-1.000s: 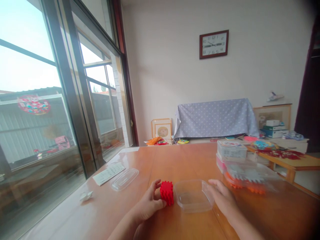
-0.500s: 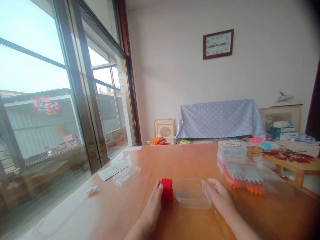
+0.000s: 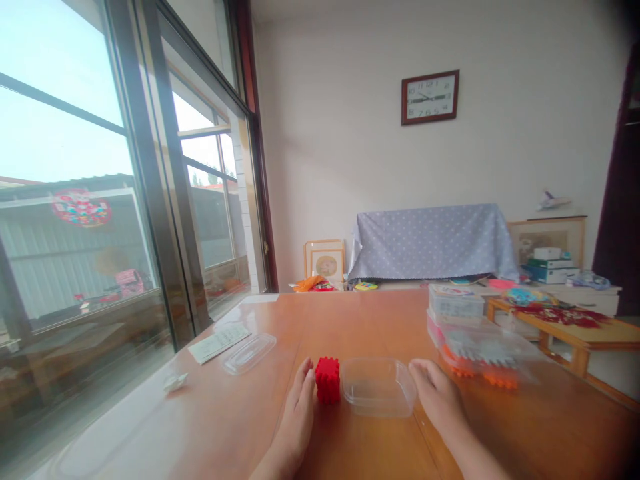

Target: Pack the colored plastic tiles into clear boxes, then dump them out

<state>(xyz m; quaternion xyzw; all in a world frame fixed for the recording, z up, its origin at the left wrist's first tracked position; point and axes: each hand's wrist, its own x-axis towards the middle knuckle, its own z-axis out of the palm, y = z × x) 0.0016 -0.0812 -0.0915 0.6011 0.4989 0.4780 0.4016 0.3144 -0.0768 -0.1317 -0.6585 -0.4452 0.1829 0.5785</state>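
Note:
A red cube of notched, interlocking pieces [image 3: 328, 381] stands on the wooden table [image 3: 355, 443]. Immediately to its right sits a clear plastic container [image 3: 379, 408], open at the top. Just left of the cube is my left hand [image 3: 299, 407], its fingers stretched out and a narrow gap between it and the cube. My right hand [image 3: 440, 393] rests beside the container's right end with fingers extended, at or very near the rim; whether it touches is hard to see. Neither hand holds anything.
On the left lie a clear lid [image 3: 250, 353], a sheet of printed paper [image 3: 220, 343] and a small crumpled wrapper [image 3: 175, 383]. To the right are a clear box [image 3: 456, 305] and a transparent bag [image 3: 480, 357] with orange and grey notched pieces. A window [image 3: 65, 153] borders the left.
My left hand has come slightly away from the red cube, leaving a gap. The right hand stays by the container. The whole view has shifted slightly.

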